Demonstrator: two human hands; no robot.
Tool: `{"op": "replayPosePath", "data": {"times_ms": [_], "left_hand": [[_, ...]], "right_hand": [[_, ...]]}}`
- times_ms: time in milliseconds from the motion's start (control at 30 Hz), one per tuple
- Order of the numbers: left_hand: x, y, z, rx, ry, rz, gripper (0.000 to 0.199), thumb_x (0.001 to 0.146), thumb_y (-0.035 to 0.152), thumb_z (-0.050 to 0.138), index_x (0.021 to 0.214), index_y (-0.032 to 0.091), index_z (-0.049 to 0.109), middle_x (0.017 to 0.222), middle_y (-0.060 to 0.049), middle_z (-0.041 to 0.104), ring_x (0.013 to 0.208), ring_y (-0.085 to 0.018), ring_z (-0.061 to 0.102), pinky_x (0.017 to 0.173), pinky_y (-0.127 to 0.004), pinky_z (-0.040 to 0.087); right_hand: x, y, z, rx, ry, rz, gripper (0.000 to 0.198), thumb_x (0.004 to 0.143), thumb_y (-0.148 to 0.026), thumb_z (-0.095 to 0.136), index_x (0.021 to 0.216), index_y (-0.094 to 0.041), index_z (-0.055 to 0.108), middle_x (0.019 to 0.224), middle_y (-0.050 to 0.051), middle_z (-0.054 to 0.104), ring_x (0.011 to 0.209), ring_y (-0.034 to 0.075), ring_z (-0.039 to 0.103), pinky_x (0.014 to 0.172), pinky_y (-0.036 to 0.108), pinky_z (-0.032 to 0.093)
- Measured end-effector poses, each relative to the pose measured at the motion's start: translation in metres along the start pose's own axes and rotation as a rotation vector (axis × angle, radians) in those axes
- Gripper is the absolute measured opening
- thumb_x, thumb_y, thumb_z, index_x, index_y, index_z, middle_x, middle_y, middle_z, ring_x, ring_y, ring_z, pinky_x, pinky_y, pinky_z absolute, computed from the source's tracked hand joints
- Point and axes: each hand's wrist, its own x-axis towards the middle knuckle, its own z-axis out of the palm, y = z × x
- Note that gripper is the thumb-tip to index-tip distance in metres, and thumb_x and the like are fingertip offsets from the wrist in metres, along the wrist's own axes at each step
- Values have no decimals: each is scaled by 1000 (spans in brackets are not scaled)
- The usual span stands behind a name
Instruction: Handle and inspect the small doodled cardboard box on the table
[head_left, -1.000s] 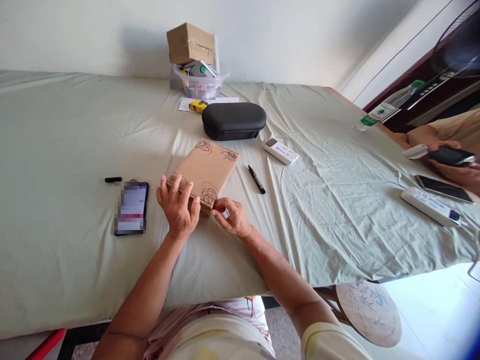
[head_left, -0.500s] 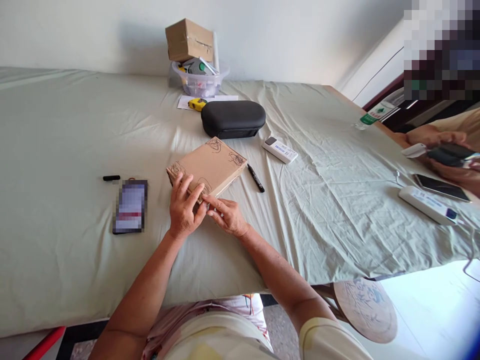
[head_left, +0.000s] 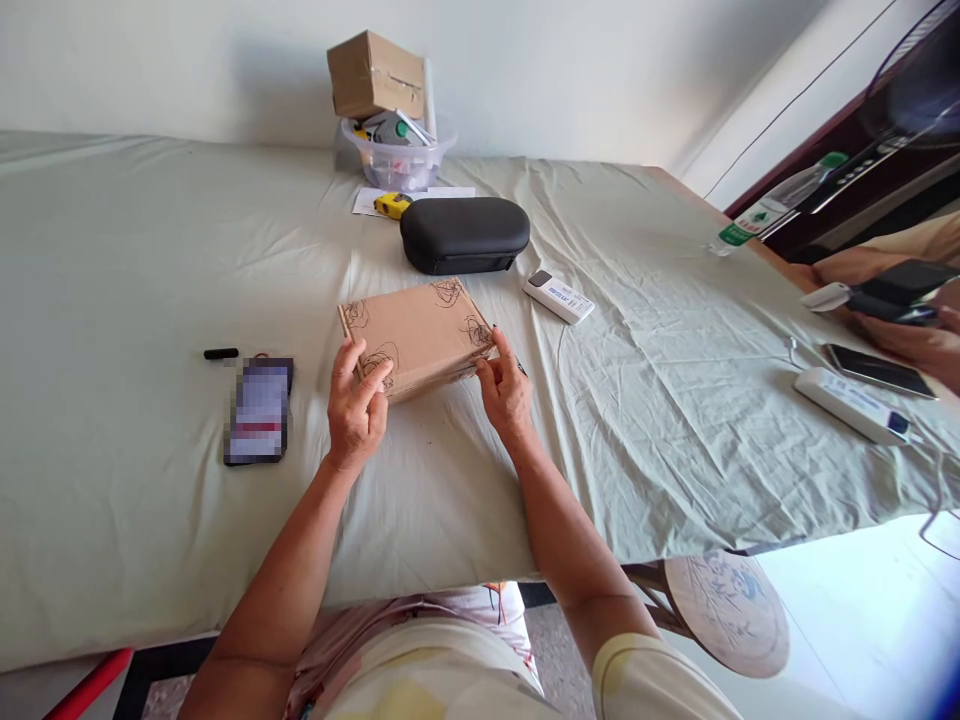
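Note:
A flat brown cardboard box (head_left: 420,335) with black scribbles at its four corners lies in front of me on the cloth. My left hand (head_left: 358,410) grips its near left corner, fingers on the top face. At the near right corner, my right hand (head_left: 506,385) pinches the edge between thumb and fingers. A black marker, mostly covered by my right hand, shows only its end (head_left: 523,368). Off to the left lie a black pen cap (head_left: 221,353) and a phone (head_left: 259,412) with a lit screen.
Behind the box sits a black hard case (head_left: 465,235), with a white power bank (head_left: 559,297) to its right. A plastic basket (head_left: 401,165) carrying a carton (head_left: 375,75) stands by the wall. Another person's hands (head_left: 911,335) hold a dark object at right, near a bottle (head_left: 776,205).
The box has turned so its long edge faces me more squarely. My right hand has moved from the near corner to the right corner, covering most of the marker.

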Motion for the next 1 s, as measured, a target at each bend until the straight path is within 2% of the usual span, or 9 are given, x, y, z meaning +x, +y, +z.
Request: {"op": "replayPosePath", "data": {"times_ms": [133,267,400,533,633,733,800,900,1000], "left_hand": [[2,1,-2,15,48,-50,40,108,17,40,123,21,76,157,-15,58,155,-25,51,126,-47,48],[3,3,-4,79,64,-164,39,108,20,41,122,20,78,153,-17,62,145,-24,60,116,-41,55],[3,5,-4,104,45,-244,39,108,25,41,125,21,76,154,-16,62,141,-24,63,118,-41,53],[1,5,-3,67,44,-270,38,108,30,45,135,19,69,156,-17,61,149,-26,57,123,-44,49],[-1,3,0,13,36,-379,46,104,34,51,147,19,58,161,-18,56,151,-27,55,117,-42,54],[-5,-1,5,-72,28,-574,62,99,38,58,157,18,46,154,-20,62,133,-26,69,106,-38,60],[-6,-4,7,-51,-11,-660,60,96,40,61,150,15,52,140,-19,72,121,-27,75,104,-39,61],[-6,-9,7,45,-81,-686,46,93,46,61,126,15,66,123,-18,78,116,-31,76,103,-44,60],[-6,-14,4,64,-140,-692,42,94,49,60,121,17,66,118,-17,79,110,-32,77,99,-45,60]], "right_hand": [[2,0,0,-6,14,38,45,101,-51,53,127,-19,70,74,0,71,62,14,60,65,27,49],[0,-1,2,34,13,15,36,99,-55,55,102,-21,68,68,-2,66,59,13,56,62,26,45],[-1,-2,3,27,25,-5,35,100,-56,56,96,-23,64,67,-3,62,59,13,53,62,26,43],[1,2,3,17,18,-29,33,101,-55,54,97,-24,65,84,2,69,71,15,60,69,29,49],[2,8,6,-15,-75,6,29,101,-50,54,102,-23,66,96,6,73,82,19,65,76,32,52],[0,15,11,-198,-219,18,21,98,-42,60,97,-21,65,99,10,73,92,24,66,85,38,52],[-2,18,14,-323,-271,7,18,96,-37,62,96,-20,66,104,13,73,98,28,65,89,41,50],[-5,19,17,-392,-272,3,16,97,-35,60,99,-20,66,109,14,72,103,29,63,89,41,48],[-7,19,17,-383,-257,0,15,97,-36,62,98,-21,66,107,12,71,102,28,62,89,40,46]]}}
